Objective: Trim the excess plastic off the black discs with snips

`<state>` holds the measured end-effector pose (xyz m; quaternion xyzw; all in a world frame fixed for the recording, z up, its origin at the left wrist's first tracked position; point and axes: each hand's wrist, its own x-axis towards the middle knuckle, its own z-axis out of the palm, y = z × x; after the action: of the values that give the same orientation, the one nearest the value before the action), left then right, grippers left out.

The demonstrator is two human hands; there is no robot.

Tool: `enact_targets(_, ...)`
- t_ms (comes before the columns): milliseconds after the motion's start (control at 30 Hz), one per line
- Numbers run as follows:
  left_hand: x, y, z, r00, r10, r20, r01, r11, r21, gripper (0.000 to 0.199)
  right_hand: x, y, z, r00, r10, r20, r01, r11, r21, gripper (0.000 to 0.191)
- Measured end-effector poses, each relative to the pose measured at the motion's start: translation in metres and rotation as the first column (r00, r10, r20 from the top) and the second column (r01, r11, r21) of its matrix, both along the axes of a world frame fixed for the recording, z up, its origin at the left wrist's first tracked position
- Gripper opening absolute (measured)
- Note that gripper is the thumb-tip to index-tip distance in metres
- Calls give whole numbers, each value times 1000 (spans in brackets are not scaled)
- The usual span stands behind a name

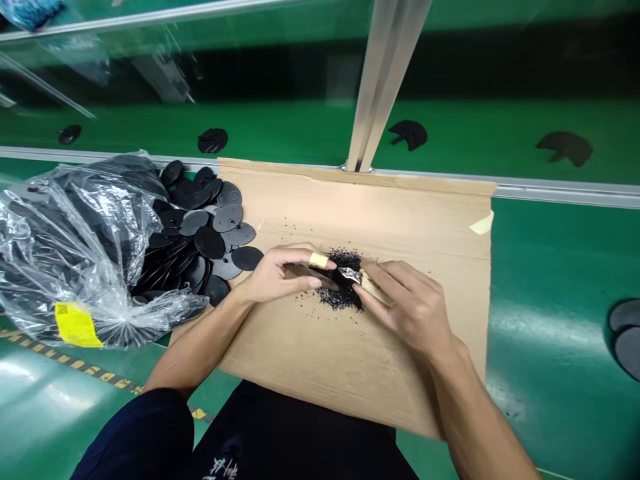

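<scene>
My left hand [280, 275] pinches a flat black oval plastic piece [310, 275] by its edge; its forefinger wears a tan tape wrap. My right hand [410, 303] grips small cutters [356, 276] with tan handles, their metal jaws touching the edge of the oval piece. Both hands hover over a little heap of black trimmings [345, 283] on a brown cardboard sheet [400, 220].
A clear plastic bag [65, 247] with a yellow label spills several black oval pieces [210, 227] at left. Beyond the metal rail [565, 190], a green conveyor belt [310, 130] carries several black parts. Two dark discs [625, 333] sit at the right edge.
</scene>
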<state>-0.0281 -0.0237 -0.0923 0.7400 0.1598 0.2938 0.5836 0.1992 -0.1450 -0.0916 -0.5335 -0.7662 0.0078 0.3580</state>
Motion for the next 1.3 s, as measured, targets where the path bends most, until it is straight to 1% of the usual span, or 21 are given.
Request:
enact_targets(67, 1, 0, 3, 998, -40, -44, 45, 992, 118, 25, 0, 0, 0, 999, -18, 52, 17, 1000, 1, 17)
enact_targets(133, 1, -2, 5, 995, -40, -88, 61, 966, 253, 26, 0, -1, 1, 995, -25, 95, 26, 1000, -9, 17)
enact_targets(200, 2, -3, 6, 994, 2, -106, 37, 932, 362, 25, 1, -1, 3, 993, -23, 114, 25, 1000, -17, 17)
enact_targets(267, 1, -4, 6, 992, 64, -106, -16, 913, 407, 23, 2, -3, 4, 994, -22, 104, 25, 999, -22, 17)
enact_targets(300, 1, -4, 5, 990, 99, -103, -50, 916, 399, 22, 3, -3, 5, 996, -26, 85, 29, 999, -27, 18)
enact_targets(367, 1, -4, 2, 983, 164, -85, -128, 938, 323, 22, 4, -4, 6, 999, -37, 3, 37, 997, -61, 20)
enact_targets(467, 3, -6, -5, 975, 222, -28, -217, 969, 114, 24, 1, -5, 7, 982, -39, -184, 14, 991, -134, 25)
enact_targets(533, 5, -9, -9, 976, 217, 11, -217, 976, 3, 26, -2, -5, 7, 961, -35, -273, -11, 986, -165, 28)
enact_targets(633, 9, -16, -11, 984, 167, 56, -163, 984, -75, 30, -8, -5, 7, 937, -40, -348, -15, 988, -156, 23)
enact_targets(700, 11, -21, -10, 991, 122, 63, -118, 991, -62, 31, -10, -6, 7, 920, -38, -390, -13, 992, -128, 16)
enact_targets(733, 12, -22, -8, 993, 101, 56, -101, 995, -17, 31, -11, -6, 7, 918, -24, -397, -20, 994, -106, 16)
enact_targets(800, 12, -23, -5, 996, 83, 21, -86, 985, 152, 31, -12, -6, 7, 931, 24, -364, -42, 998, -42, 19)
enact_targets(833, 12, -23, -4, 996, 86, -4, -82, 962, 262, 32, -12, -6, 8, 943, 48, -328, -53, 999, -5, 20)
enact_targets(900, 12, -22, -4, 993, 104, -49, -70, 887, 457, 36, -14, -6, 9, 961, 85, -262, -76, 996, 44, 21)
enact_targets(967, 11, -22, -6, 991, 106, -78, -47, 836, 547, 41, -15, -6, 11, 955, 117, -273, -110, 993, 41, 21)
enact_targets(1000, 11, -22, -7, 991, 103, -81, -41, 831, 555, 42, -15, -6, 12, 940, 136, -312, -134, 991, 28, 22)
enact_targets(1067, 10, -22, -9, 993, 99, -67, -50, 854, 518, 42, -13, -6, 14, 899, 150, -411, -159, 987, 12, 23)
enact_targets(1133, 10, -22, -10, 993, 104, -47, -72, 893, 444, 41, -6, -6, 15, 885, 105, -454, -113, 994, 9, 24)
enact_targets(1167, 10, -21, -9, 993, 109, -40, -84, 911, 403, 39, -2, -6, 15, 900, 65, -431, -69, 998, 8, 23)
enact_targets(1233, 10, -20, -7, 993, 116, -29, -100, 938, 331, 35, 7, -5, 13, 950, -1, -312, 1, 1000, -1, 21)
enact_targets(1300, 10, -19, -5, 993, 115, -17, -106, 952, 288, 32, 13, -3, 10, 985, -4, -174, 2, 1000, -14, 20)
